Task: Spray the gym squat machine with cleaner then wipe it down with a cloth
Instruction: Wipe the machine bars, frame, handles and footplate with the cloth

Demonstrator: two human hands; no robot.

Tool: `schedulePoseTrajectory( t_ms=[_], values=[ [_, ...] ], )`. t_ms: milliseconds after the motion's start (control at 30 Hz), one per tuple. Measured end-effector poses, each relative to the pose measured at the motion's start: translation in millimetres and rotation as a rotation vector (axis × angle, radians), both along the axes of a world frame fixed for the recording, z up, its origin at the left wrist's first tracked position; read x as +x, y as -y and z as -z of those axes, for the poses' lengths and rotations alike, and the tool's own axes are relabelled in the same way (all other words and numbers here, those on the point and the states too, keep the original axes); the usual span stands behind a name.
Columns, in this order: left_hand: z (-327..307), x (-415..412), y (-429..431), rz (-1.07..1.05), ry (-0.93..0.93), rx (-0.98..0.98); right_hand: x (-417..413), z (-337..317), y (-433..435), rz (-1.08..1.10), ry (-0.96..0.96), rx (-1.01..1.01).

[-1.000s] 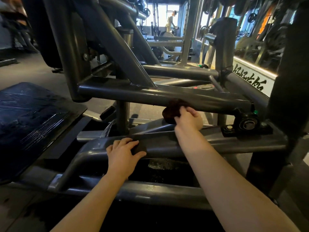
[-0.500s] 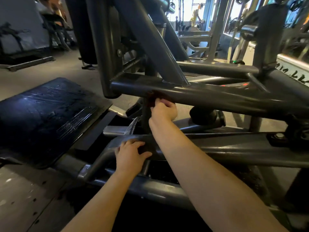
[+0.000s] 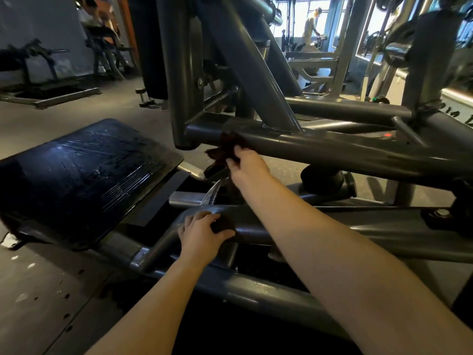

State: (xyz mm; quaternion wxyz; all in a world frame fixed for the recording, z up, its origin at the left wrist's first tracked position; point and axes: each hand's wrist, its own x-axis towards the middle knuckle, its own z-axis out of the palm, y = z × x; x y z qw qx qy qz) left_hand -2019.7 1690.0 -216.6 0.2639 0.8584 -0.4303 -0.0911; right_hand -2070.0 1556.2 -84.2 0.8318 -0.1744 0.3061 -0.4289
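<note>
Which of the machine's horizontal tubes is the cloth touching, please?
The upper crossbar, where the right hand presses the cloth; the left hand alone grips the lower tube.

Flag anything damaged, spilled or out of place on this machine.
Nothing looks broken or spilled. The footplate shows streaky smears, and the floor beside it carries pale flecks and dark spots. The right hand holds the cloth at the crossbar; the left hand grips the lower bar.

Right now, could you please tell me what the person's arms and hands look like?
The left arm and right arm are bare, with no sleeves in view. The left hand and right hand wear no gloves; no watch, ring or band shows.
</note>
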Motion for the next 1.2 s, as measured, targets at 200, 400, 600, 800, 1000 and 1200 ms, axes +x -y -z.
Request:
schedulePoseTrajectory(
  t_ms=[200,400,600,800,1000,1200],
  values=[
    [-7,-9,-4,0.06,-0.05,-0.017,-115,22,43,0.25,-0.011,0.025],
    [-14,-43,10,0.18,0.001,-0.058,-222,13,18,0.39,-0.709,-0.451],
    [-17,-64,20,0.215,0.055,-0.056,-261,11,-3,0.045,-1.775,-1.319],
    [-17,-55,18,0.195,0.07,-0.014,-200,45,-25,-0.41,-1.763,-1.473],
    [-13,-43,8,0.108,0.048,0.026,-171,62,-32,-0.528,-1.746,-1.599],
    [-18,-51,13,0.194,0.029,0.006,-262,42,13,-0.312,-2.109,-1.244]
  ],
)
